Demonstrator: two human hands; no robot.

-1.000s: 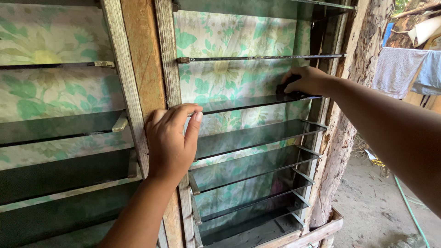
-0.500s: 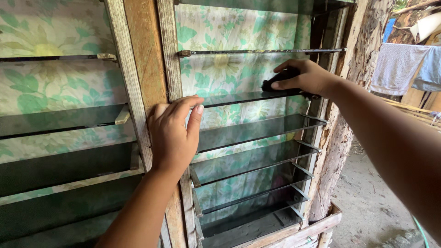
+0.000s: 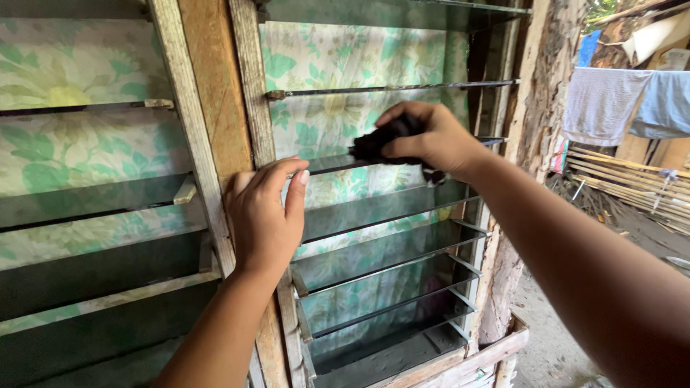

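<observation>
One dark cloth (image 3: 381,144), soft, light, bunched in your right hand's (image 3: 431,140) curled fingers on a thin, likely fragile glass slat (image 3: 338,164); your left hand (image 3: 262,215), fingers together, lies flat on the wooden mullion (image 3: 215,93).

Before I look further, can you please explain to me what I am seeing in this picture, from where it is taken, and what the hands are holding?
There is no machine here: the two arms belong to one person, and the camera sits on that person's head, so you look along the arms at the work.

In front is a window of tilted dark glass slats set in a weathered wooden frame, with green flowered cloth hanging behind the glass.

The left hand lies flat on the upright wooden post, its fingers reaching the edge of a slat; it holds nothing.

The right hand grips a crumpled black rag and presses it on one glass slat.

At the far right, outside, pale laundry hangs above stacked wooden slats.
</observation>
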